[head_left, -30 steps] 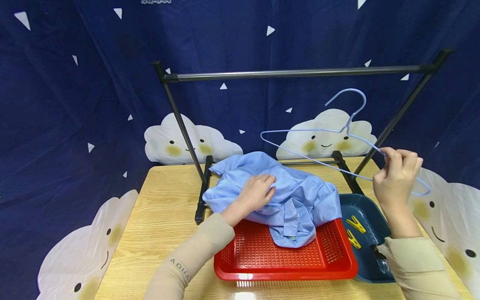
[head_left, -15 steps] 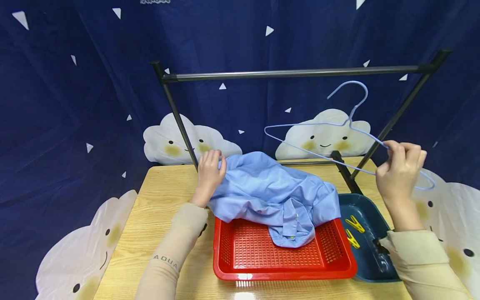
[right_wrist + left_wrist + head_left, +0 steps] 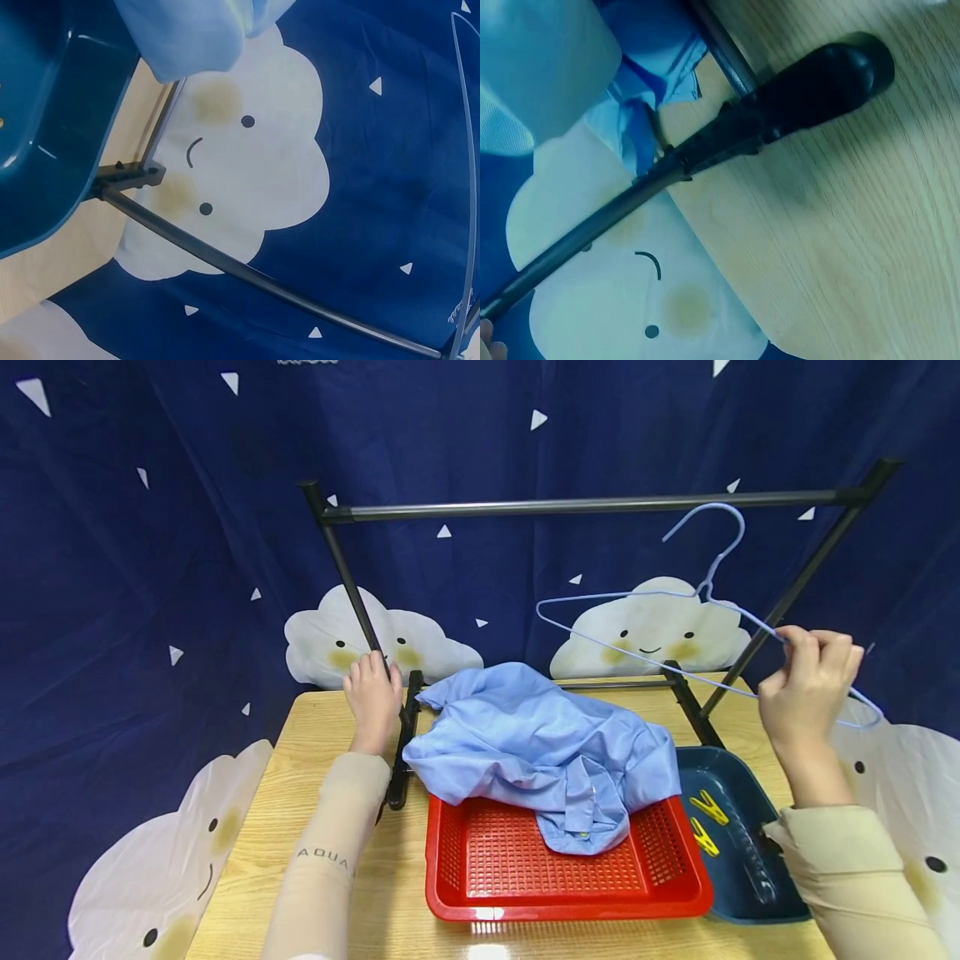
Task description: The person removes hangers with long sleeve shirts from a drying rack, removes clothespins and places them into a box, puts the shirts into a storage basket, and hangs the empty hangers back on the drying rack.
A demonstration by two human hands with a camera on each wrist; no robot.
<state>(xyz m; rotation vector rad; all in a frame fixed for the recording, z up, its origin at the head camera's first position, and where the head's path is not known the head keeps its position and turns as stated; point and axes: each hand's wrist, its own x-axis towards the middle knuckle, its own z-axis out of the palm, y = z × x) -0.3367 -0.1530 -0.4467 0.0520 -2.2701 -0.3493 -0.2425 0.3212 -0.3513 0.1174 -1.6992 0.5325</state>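
My right hand (image 3: 810, 693) grips one sloping shoulder of a light-blue wire hanger (image 3: 637, 594), holding it tilted in the air. The hanger's hook overlaps the rack's top bar in the head view; whether they touch I cannot tell. In the right wrist view a length of the hanger (image 3: 466, 150) runs along the right edge. My left hand (image 3: 372, 700), fingers extended, is beside the rack's left post (image 3: 352, 585); contact is unclear. Only its fingertips (image 3: 487, 341) show in the left wrist view. A crumpled blue shirt (image 3: 525, 727) lies over the red basket (image 3: 555, 912).
A black rack with a horizontal bar (image 3: 585, 508) stands on the wooden table (image 3: 315, 752), behind the basket. To the basket's right is a dark teal tray (image 3: 750, 802) with yellow clothespins (image 3: 708, 808). A navy curtain (image 3: 150, 568) hangs behind.
My left hand has lifted off the shirt and moved left to the rack's left post. The right hand has raised the hanger and shifted it slightly right. The shirt stays over the basket.
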